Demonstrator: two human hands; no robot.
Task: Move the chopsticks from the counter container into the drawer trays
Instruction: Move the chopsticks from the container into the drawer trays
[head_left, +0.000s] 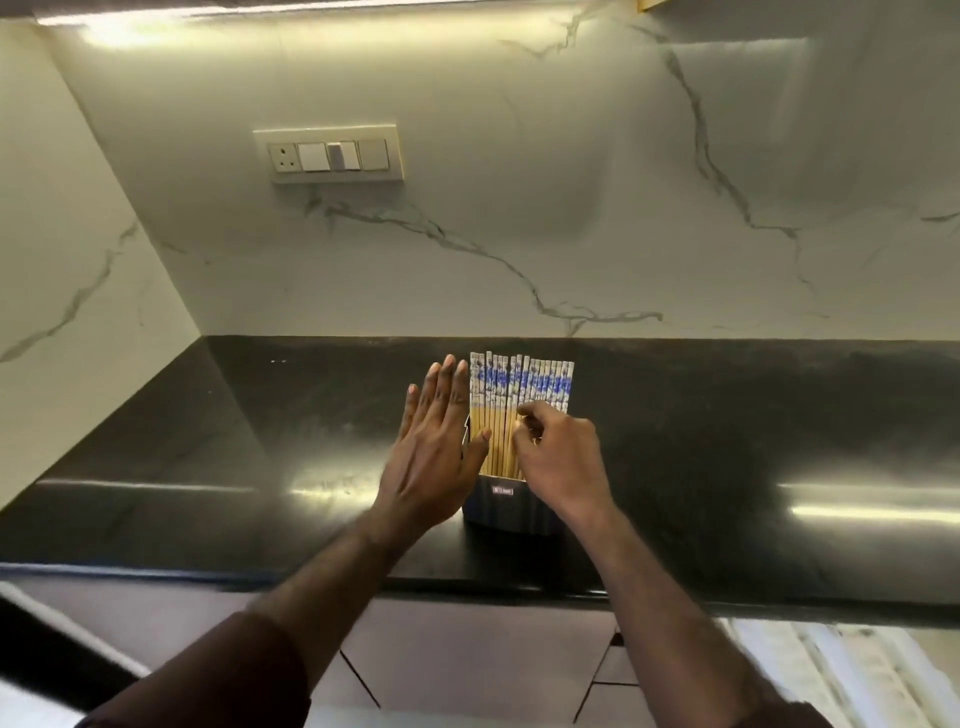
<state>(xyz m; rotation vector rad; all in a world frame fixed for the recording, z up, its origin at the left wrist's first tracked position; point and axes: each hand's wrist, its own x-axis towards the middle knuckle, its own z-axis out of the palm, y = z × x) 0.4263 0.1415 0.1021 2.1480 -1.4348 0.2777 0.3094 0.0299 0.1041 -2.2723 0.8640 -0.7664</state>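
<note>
Several bamboo chopsticks (519, 395) with blue-and-white patterned tops stand upright in a row inside a dark container (501, 506) on the black counter (260, 441). My left hand (434, 447) is flat, fingers straight and together, pressed against the left side of the row, thumb touching the sticks' front. My right hand (558, 457) is at the right half of the row with its fingers curled and pinched around a few sticks at their wooden part. The container's right side is hidden behind my right hand.
A white marble backsplash (519, 234) rises behind the counter, with a switch-and-socket plate (330, 156) at upper left. Below the counter edge are dark cabinet fronts (467, 660), and a pale surface (831, 665) shows at lower right.
</note>
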